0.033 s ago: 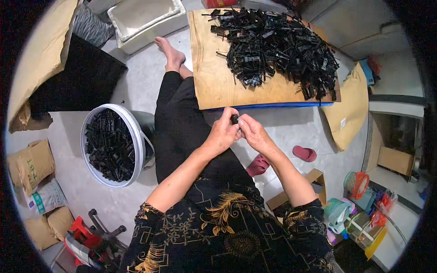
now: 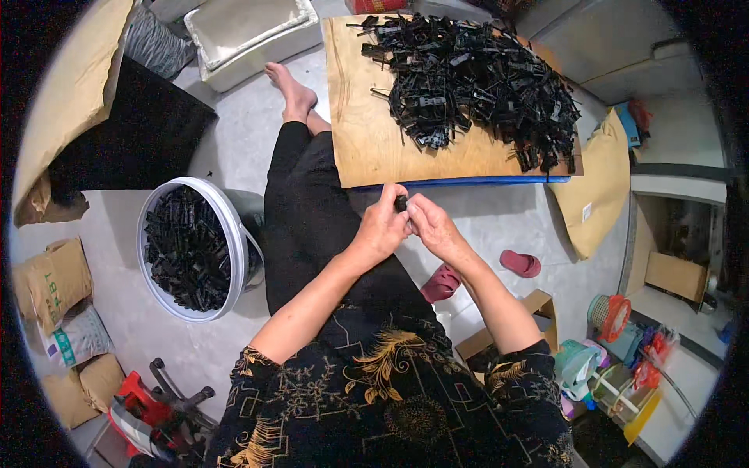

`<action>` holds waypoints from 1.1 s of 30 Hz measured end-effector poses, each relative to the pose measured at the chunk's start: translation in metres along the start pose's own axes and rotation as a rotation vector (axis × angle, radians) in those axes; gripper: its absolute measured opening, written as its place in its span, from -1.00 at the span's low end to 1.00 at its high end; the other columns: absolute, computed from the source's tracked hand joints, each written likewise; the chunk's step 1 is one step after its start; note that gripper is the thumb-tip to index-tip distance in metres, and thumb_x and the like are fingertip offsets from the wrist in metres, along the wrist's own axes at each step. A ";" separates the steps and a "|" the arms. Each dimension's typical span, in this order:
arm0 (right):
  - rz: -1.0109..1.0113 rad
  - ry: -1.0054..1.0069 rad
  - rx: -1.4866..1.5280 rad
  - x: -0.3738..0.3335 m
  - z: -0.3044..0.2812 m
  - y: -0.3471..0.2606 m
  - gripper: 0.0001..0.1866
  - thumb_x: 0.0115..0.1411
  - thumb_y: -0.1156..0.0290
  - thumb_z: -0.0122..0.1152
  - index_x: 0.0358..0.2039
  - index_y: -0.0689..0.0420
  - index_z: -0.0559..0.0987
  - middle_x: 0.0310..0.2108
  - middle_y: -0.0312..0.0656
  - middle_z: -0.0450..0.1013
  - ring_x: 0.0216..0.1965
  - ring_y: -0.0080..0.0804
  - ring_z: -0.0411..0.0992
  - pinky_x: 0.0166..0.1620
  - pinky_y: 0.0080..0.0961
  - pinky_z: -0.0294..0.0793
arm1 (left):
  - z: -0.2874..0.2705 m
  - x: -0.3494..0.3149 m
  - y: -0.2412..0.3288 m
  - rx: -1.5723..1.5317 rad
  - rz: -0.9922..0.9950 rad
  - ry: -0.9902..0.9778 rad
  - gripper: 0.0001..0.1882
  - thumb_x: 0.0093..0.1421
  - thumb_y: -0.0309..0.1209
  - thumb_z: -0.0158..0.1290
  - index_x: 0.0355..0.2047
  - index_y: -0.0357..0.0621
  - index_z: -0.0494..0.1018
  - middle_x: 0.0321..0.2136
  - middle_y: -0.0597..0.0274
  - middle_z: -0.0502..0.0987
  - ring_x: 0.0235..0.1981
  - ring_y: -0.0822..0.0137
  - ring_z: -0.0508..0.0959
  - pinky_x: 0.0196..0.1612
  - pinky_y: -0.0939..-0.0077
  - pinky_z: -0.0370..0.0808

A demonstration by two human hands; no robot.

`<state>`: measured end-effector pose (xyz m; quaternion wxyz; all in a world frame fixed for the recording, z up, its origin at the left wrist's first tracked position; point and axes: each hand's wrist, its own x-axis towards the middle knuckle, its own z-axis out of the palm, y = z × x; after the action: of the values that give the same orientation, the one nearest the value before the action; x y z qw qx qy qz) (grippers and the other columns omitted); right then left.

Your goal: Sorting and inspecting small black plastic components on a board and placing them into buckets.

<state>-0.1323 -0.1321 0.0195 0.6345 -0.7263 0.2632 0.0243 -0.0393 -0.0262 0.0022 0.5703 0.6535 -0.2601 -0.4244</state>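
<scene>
A small black plastic part (image 2: 401, 203) sits between my two hands, just off the near edge of the wooden board. My left hand (image 2: 380, 227) is closed, its thumb and forefinger pinching the part. My right hand (image 2: 435, 228) is closed against it from the other side, fingertips touching the left hand's. Most of the part is hidden by my fingers. Beyond my hands, a heap of black plastic parts (image 2: 437, 86) with thin sprues covers much of the wooden board (image 2: 360, 148).
A white bucket (image 2: 148, 277) of small black parts stands left of my legs. Right of me lie dark red slippers (image 2: 520, 264) and an open cardboard box (image 2: 544, 306). A tan sack (image 2: 597, 203) leans by the board. White foam boxes (image 2: 257, 66) stand far left.
</scene>
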 end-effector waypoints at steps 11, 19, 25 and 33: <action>-0.474 0.211 -0.609 0.065 -0.045 -0.040 -0.77 0.15 0.28 0.04 -0.42 0.21 0.43 -0.55 -0.10 0.44 -0.52 -0.20 0.43 -0.44 -0.31 0.37 | -0.009 0.012 -0.003 -0.339 -0.175 0.178 -0.82 0.23 -0.35 -0.11 -0.23 -0.16 0.21 -0.56 0.25 0.35 -0.65 0.39 0.50 -0.63 0.63 0.46; -0.428 0.285 -1.552 0.133 -0.085 -0.077 -0.78 -0.03 0.29 0.21 -0.50 0.15 0.41 -0.62 -0.10 0.46 -0.52 -0.16 0.48 -0.47 -0.28 0.44 | -0.007 0.006 -0.005 -0.358 -0.184 0.148 -0.70 0.27 -0.18 -0.18 -0.49 -0.13 0.25 -0.65 0.34 0.33 -0.73 0.47 0.41 -0.69 0.65 0.33; -0.298 0.315 -1.537 0.126 -0.085 -0.076 -0.84 -0.01 0.36 0.15 -0.48 0.17 0.45 -0.55 -0.03 0.47 -0.48 -0.13 0.47 -0.42 -0.32 0.45 | -0.004 0.003 -0.010 -0.467 -0.165 0.084 -0.84 0.22 -0.34 -0.18 -0.36 -0.18 0.24 -0.60 0.30 0.36 -0.60 0.47 0.45 -0.60 0.65 0.36; -0.052 0.337 0.156 0.118 -0.103 -0.074 -0.84 0.15 0.23 0.12 -0.49 -0.06 0.38 -0.76 -0.53 0.10 -0.79 -0.77 -0.03 -0.73 -0.73 -0.12 | -0.015 0.003 -0.011 -0.417 -0.094 0.069 -0.75 0.15 -0.51 -0.20 -0.14 -0.23 0.23 -0.55 0.32 0.38 -0.59 0.50 0.41 -0.62 0.68 0.32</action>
<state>-0.0307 -0.2654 0.0634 0.6361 -0.6753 0.3482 -0.1344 -0.0263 -0.0179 -0.0090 0.6813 0.5469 -0.1165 -0.4724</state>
